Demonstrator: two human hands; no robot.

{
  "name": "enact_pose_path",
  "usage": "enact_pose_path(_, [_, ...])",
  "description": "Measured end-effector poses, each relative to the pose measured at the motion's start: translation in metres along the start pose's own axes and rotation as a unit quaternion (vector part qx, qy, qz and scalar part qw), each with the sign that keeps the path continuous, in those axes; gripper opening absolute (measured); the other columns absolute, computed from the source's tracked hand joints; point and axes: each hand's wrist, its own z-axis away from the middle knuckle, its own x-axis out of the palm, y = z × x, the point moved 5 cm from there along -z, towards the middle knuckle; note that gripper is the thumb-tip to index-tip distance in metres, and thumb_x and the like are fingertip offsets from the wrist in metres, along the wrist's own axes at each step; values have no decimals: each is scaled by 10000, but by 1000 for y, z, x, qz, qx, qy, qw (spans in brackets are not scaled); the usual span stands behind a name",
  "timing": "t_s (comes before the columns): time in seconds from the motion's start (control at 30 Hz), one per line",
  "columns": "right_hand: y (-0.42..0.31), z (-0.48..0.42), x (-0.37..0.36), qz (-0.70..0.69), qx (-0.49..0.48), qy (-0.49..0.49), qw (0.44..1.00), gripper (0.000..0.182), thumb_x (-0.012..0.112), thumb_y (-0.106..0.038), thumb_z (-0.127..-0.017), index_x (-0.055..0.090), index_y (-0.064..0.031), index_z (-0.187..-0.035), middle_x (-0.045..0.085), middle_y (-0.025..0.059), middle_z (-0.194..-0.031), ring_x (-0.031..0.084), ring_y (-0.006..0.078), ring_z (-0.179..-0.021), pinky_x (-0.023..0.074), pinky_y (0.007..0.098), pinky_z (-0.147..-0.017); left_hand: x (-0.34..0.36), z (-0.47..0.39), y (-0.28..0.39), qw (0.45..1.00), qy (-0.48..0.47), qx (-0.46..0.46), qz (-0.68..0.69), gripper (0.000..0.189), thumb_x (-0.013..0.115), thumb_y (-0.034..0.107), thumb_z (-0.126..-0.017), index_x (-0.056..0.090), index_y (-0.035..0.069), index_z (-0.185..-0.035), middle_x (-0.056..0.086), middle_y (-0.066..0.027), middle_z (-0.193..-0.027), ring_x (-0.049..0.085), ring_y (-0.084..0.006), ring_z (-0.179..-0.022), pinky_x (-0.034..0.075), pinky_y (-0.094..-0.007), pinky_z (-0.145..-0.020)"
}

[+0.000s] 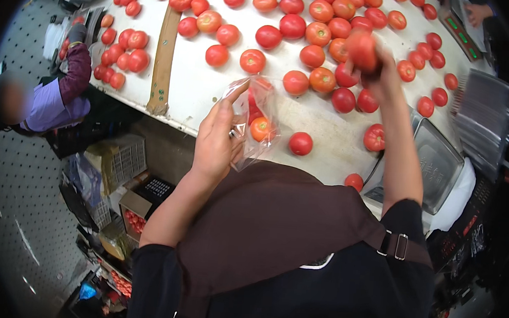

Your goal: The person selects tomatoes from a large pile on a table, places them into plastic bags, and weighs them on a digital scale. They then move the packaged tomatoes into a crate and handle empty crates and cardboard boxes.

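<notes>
My left hand (217,134) grips a clear plastic bag (270,146) near the front edge of the white table. Inside the bag are an orange-red tomato (260,129) and redder ones behind it, partly hidden by the film's glare. Over the loose pile, my right hand (380,72) is closed around a red tomato (361,50), both blurred. Below that hand lie several tomatoes, among them a red one (343,100) and a lighter one (295,82). A single tomato (300,143) rests just right of the bag.
A wooden strip (164,57) divides the white table (236,99). On the right are a metal scale pan (431,164), a stack of plastic bags (482,114) and a lit scale display (463,38). A co-worker (58,94) stands at left, near crates (124,160). Another person's hand (476,14) shows top right.
</notes>
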Motion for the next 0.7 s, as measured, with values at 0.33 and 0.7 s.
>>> enact_pose_path(0.33, [59, 87, 192, 403, -259, 6, 878, 536, 688, -157, -822, 478, -20, -1296, 514, 217, -1271, 521, 376, -1163, 439, 422, -982, -19, 16, 18, 995, 97, -5, -12, 498, 324, 386, -1037, 398, 67, -1411, 367, 67, -563, 234, -9, -392, 193, -176, -362])
enact_pose_path(0.7, [53, 63, 74, 291, -141, 200, 925, 193, 559, -85, -923, 571, 19, -1084, 639, 80, -974, 633, 131, -844, 519, 259, -728, -83, 44, 39, 980, 162, 24, 113, 445, 339, 369, -1038, 371, 151, -1425, 340, 51, -558, 225, -25, -376, 205, -171, -360])
